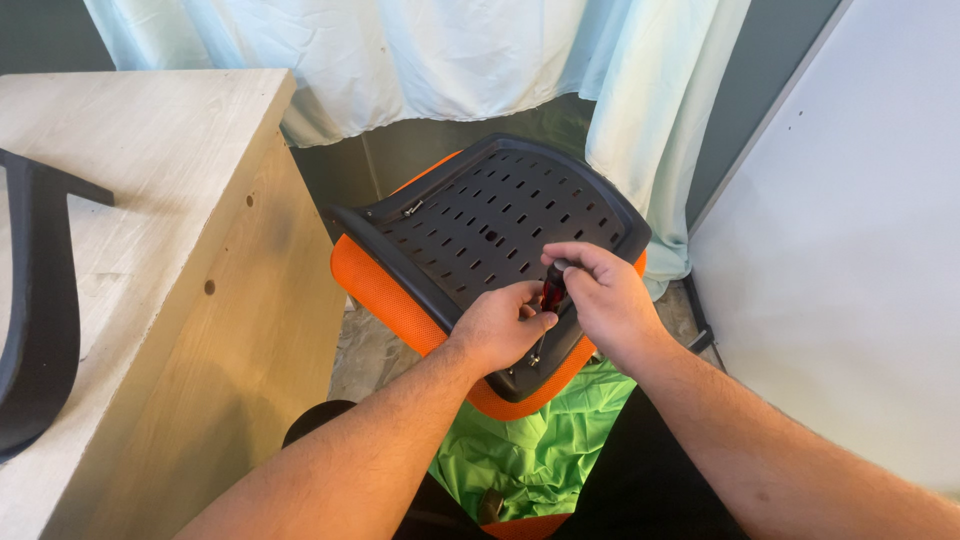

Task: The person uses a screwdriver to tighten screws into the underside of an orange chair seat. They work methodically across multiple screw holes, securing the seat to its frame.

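Note:
An orange chair seat (375, 285) lies upside down in front of me, its black perforated plastic underside (490, 225) facing up. My right hand (605, 300) grips a screwdriver (550, 290) with a red and black handle, its tip pointing down at the near edge of the black plate. My left hand (500, 325) rests on that same edge, fingers pinched around the screwdriver's shaft near the tip.
A light wooden table (150, 250) stands to the left, with a curved black chair part (40, 300) on it. Pale blue curtains (420, 60) hang behind. A white panel (850, 250) fills the right. Bright green cloth (530, 445) lies under the seat.

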